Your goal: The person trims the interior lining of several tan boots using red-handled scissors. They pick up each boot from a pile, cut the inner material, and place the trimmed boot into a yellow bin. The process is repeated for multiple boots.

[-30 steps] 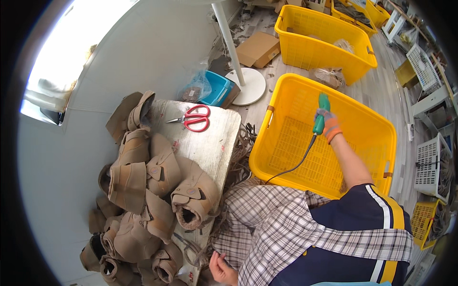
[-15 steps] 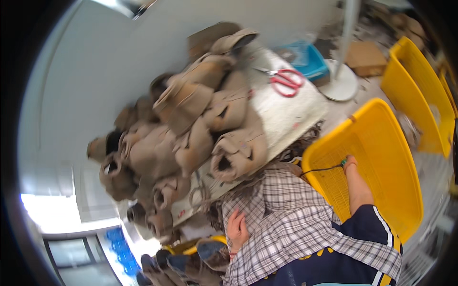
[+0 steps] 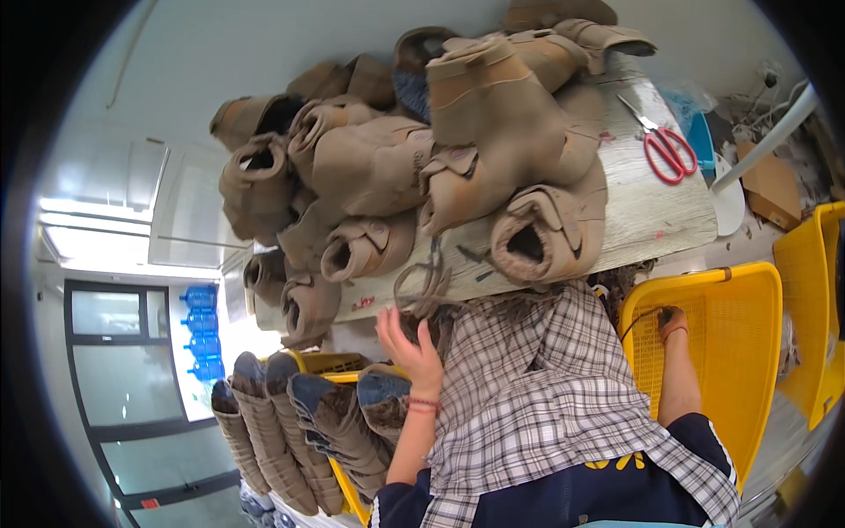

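Left hand: raised just beside the near edge of the pale, worn-topped table. The grip is apart, with the thumb away from the fingers and nothing seen between them. Nearest to it is a grey looped item, kind unclear, lying at the table edge.

Right hand: inside the large yellow plastic basket on the right, at the end of a thin black cord. Whether this grip is clamped on a corded implement cannot be told; the hand is small and dark in view.

Workpieces: fleece-lined tan boot uppers with strap closures lie in a loose heap on the table, toward its left and far side. One strapped upper lies near the front edge, its lined opening toward the wearer. Red-handled scissors rest on the table to the right of the heap.

Progress: further tan uppers stand nested in neat rows at the lower left, by a second yellow basket. Judged from this layout, the rows have been sorted, while the heap has not yet been put in order. Whether the nested rows are finished or waiting cannot be determined.
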`<action>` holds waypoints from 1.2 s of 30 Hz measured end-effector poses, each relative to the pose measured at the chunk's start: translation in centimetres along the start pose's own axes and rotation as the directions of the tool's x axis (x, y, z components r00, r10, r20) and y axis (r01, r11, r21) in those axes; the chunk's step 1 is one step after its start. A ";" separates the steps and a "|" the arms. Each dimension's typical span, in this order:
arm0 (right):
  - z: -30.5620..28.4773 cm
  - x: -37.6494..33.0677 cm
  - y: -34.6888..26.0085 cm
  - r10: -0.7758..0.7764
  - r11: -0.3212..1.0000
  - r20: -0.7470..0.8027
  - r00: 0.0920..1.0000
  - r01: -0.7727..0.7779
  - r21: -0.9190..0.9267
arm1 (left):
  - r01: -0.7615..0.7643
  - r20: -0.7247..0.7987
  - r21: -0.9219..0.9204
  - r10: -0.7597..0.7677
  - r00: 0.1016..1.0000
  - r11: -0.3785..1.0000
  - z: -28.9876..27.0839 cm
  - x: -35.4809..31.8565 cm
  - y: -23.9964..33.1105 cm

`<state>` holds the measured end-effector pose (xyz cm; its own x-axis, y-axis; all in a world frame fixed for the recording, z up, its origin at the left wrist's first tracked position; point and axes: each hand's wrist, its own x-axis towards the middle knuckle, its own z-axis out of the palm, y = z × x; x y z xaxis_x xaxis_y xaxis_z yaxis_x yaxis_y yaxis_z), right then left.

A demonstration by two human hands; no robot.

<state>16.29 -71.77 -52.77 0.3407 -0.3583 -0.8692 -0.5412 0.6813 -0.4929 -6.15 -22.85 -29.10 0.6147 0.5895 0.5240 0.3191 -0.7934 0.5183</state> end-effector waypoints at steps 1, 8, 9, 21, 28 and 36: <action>-0.3 0.2 -0.2 0.016 1.000 -0.009 1.000 -0.017 -0.014 | 0.036 -0.021 0.002 -0.036 0.999 0.999 1.0 0.7 -0.8; -1.6 -6.2 -1.4 -0.408 0.859 -0.068 0.910 0.358 -0.365 | -0.110 0.312 0.101 0.074 0.947 0.989 5.8 3.6 2.1; -2.4 -7.0 -2.0 -0.470 0.815 -0.024 0.882 0.423 -0.395 | -0.163 0.346 0.090 0.122 0.930 0.983 5.9 4.0 3.7; 0.1 -18.9 -4.8 -0.727 0.493 0.523 0.444 0.869 -0.052 | -0.269 0.268 -0.308 0.354 0.896 0.913 11.7 0.8 9.0; 4.6 -26.8 0.6 -0.692 0.206 0.681 0.241 0.969 -0.134 | -0.257 0.249 -0.603 0.485 0.839 0.755 5.3 -0.6 0.5; 10.2 -32.1 10.8 -0.240 -0.765 0.934 -0.266 0.644 -0.013 | -0.030 0.420 -0.474 0.256 0.871 0.880 2.1 -4.7 -3.5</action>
<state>7.36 -46.41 -29.74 0.7570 0.5277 0.3852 0.6231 -0.7604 -0.1829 -8.63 -23.16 -34.84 0.9199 0.2467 0.3050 -0.0796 -0.6438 0.7610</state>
